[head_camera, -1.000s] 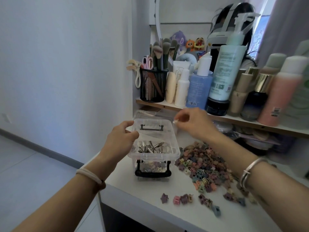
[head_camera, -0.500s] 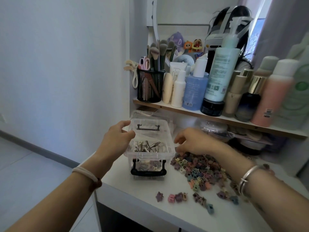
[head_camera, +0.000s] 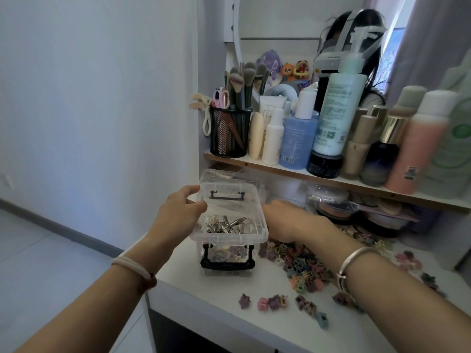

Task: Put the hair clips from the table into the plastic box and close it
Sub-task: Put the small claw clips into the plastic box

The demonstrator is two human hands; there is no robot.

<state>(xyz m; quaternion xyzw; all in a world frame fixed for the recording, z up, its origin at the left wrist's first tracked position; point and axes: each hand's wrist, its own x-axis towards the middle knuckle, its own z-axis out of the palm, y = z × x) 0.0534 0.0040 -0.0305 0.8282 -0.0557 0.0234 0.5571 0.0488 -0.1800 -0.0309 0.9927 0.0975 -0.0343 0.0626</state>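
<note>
A clear plastic box (head_camera: 262, 226) with black handles stands open near the white table's (head_camera: 201, 294) left edge. Its upper tray holds metal clips (head_camera: 224, 225), and small coloured clips show through the wall below. My left hand (head_camera: 178, 215) grips the box's left rim, thumb on top. My right hand (head_camera: 288, 220) rests low just right of the box, at the near end of a pile of coloured hair clips (head_camera: 303, 266); its fingers are hidden behind the box wall. Several loose clips (head_camera: 272, 301) lie near the front edge.
A wooden shelf (head_camera: 280, 169) hangs just above and behind the box, crowded with bottles (head_camera: 339, 110) and a black mesh cup (head_camera: 230, 131) of brushes. A clear plastic lid (head_camera: 219, 174) lies behind the box. Compacts and jars (head_camera: 339, 212) sit under the shelf. The floor drops away at left.
My right hand has come down from above the box's far right corner to the table beside the box, at the clip pile. My left hand stays on the box rim.
</note>
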